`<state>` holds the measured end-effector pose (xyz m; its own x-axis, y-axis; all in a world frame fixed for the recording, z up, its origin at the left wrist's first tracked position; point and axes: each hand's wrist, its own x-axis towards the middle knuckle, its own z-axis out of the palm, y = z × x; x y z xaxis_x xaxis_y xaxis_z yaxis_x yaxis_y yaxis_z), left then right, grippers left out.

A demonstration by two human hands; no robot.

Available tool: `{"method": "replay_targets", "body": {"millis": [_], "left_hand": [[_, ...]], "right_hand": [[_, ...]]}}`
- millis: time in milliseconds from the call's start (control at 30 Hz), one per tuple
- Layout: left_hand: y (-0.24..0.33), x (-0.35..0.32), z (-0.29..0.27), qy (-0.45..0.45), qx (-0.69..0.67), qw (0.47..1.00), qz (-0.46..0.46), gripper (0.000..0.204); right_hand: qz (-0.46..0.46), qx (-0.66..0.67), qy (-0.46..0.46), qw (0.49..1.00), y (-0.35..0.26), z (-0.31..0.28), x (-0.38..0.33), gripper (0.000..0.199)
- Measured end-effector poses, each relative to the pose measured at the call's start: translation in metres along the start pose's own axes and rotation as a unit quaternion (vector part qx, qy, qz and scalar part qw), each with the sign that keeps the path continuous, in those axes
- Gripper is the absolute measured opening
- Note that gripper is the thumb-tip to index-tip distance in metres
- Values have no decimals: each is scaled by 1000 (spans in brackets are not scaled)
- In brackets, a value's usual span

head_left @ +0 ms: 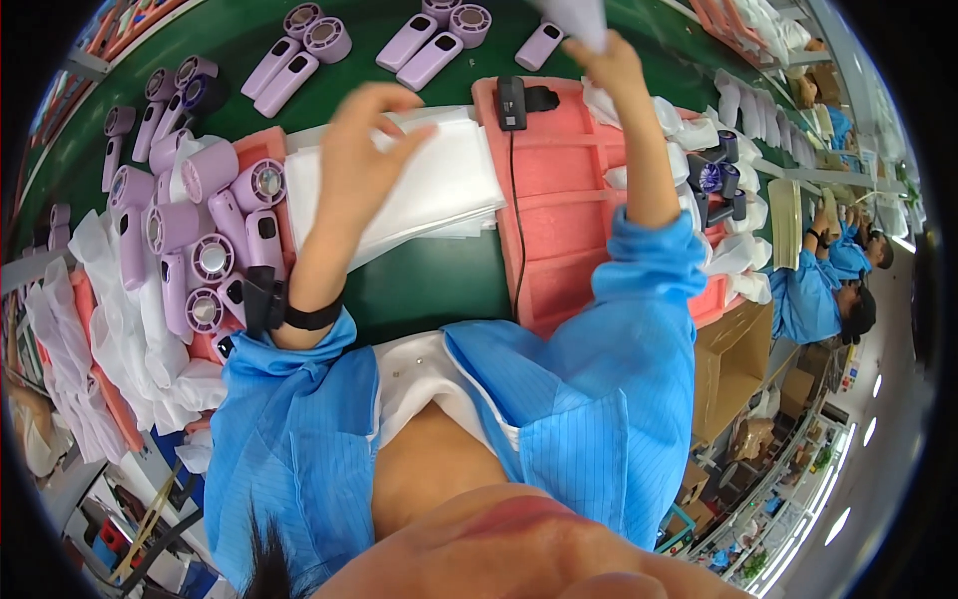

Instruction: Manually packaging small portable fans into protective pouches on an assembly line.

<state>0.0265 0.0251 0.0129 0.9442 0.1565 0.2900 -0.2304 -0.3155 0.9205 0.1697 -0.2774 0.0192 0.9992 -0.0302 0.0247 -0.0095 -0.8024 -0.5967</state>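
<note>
Above the stack of thin white sheets or bags (429, 190), my left hand (369, 150) is open, its thumb and fingers apart and nothing between them. Stretched out toward the far edge, my right hand (611, 68) grips a pale, bag-like wrapper (579, 18); the upper frame edge cuts it off, and whether anything is inside I cannot tell. A lilac handheld fan (539, 46) lies just left of that hand. More lilac handheld fans (431, 60) lie in small groups on the green table beyond my left hand.
Many lilac fans (212, 258) fill a pink tray (264, 150) on my left. A pink compartment tray (559, 235) carries a black device with a cable (512, 104). White-wrapped items and dark fans (711, 180) lie to its right, above a cardboard box (733, 364). Other people in blue (808, 299) work at far right.
</note>
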Motion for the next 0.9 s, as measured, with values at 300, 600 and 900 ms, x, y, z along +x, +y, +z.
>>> {"method": "replay_targets", "body": {"millis": [300,600,900], "left_hand": [[-29,-31,52,-127,253,953,108,19],[-39,-20,35,-164,74,983,-44,16],[-35,2,2,-144,-137,977,-80,15]], "right_hand": [[-138,-369,174,902,135,17,143,45],[-130,-151,-174,964,61,3,128,64],[-176,175,-8,969,-39,-61,-24,53]]}}
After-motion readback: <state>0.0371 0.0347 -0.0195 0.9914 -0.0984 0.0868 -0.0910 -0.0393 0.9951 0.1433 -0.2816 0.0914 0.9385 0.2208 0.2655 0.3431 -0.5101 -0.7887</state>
